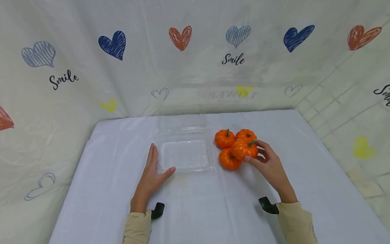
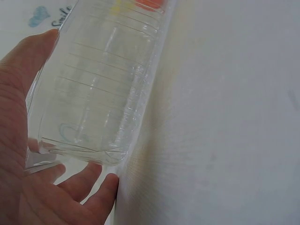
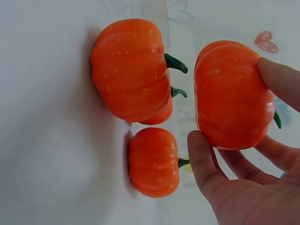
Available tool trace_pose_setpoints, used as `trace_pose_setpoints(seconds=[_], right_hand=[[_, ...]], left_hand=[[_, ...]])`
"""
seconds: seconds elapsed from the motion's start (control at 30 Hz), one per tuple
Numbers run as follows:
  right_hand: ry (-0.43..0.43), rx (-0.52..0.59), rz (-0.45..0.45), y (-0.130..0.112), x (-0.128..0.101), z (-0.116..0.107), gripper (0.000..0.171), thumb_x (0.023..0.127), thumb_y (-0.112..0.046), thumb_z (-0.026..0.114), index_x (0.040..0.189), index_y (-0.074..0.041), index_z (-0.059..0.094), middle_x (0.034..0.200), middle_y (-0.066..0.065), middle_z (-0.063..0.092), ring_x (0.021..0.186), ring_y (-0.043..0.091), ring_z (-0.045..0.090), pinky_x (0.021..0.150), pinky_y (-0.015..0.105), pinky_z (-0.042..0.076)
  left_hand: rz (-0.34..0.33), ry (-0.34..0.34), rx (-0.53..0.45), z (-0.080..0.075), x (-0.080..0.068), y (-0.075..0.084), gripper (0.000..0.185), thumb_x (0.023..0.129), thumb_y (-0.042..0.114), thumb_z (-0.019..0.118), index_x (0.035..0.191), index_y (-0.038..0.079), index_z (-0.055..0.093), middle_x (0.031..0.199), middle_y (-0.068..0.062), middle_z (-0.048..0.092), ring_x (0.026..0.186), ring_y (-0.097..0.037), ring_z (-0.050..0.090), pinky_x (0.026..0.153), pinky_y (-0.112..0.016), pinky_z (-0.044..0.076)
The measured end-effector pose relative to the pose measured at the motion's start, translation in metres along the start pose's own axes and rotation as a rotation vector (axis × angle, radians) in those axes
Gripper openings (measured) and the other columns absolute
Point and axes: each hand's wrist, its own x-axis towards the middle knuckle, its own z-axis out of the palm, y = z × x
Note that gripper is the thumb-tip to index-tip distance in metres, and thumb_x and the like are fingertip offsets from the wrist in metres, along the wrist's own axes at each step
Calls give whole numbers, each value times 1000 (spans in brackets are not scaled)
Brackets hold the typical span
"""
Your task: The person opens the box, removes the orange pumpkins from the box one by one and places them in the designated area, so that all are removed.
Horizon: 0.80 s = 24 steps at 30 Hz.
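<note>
**Hands: one pumpkin lifted, tray to its left**

Our right hand [image 1: 269,162] pinches a pumpkin [image 1: 244,148] between thumb and fingers, above three other pumpkins [image 1: 224,138]. Our left hand [image 1: 151,173] rests flat, fingers spread, against the clear tray [image 1: 184,155], which lies just left on the desk [image 1: 213,203].

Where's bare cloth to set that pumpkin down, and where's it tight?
Free: the near tablecloth between both wrists, and the strip right of the right hand. The clear clamshell tray, steadied by the left hand, is empty too. Crowded: three pumpkins cluster beside the held pumpkin.
</note>
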Motion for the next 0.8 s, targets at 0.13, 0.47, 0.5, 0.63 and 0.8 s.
trace_pose_setpoints(seconds=[0.13,0.47,0.5,0.63,0.8], right_hand=[[16,11,-19,3,-2,-2,76,102,-27,78,162,-4,38,163,13,40,143,37,44,99,7,44],[50,-25,-12,14,-4,-9,77,103,-33,76,163,-4,37,163,14,41,143,40,44,98,6,43],[51,-27,-9,15,-5,-11,77,103,-34,76,164,-4,37,164,14,41,143,39,44,98,5,43],[54,-56,13,20,-9,-15,80,103,-36,75,166,-5,35,166,16,39,145,42,43,96,4,42],[54,-82,47,28,-14,-22,81,104,-35,74,167,-4,33,167,18,37,146,45,42,95,3,41]], left_hand=[[1,2,6,0,0,-1,121,93,59,78,173,13,0,180,1,-7,164,-26,5,127,-62,18],[-9,3,2,-1,-1,-1,122,92,61,78,173,13,1,180,4,-8,164,-25,3,127,-62,17],[-10,3,3,-1,-1,-2,122,92,60,78,173,13,1,180,3,-8,164,-25,3,127,-62,17],[-10,2,-1,-1,-1,-1,121,92,60,78,173,15,0,180,4,-8,164,-26,4,127,-62,18],[-1,-2,-8,-1,-1,-1,120,93,59,77,173,18,-2,179,6,-9,164,-24,3,128,-61,17]])
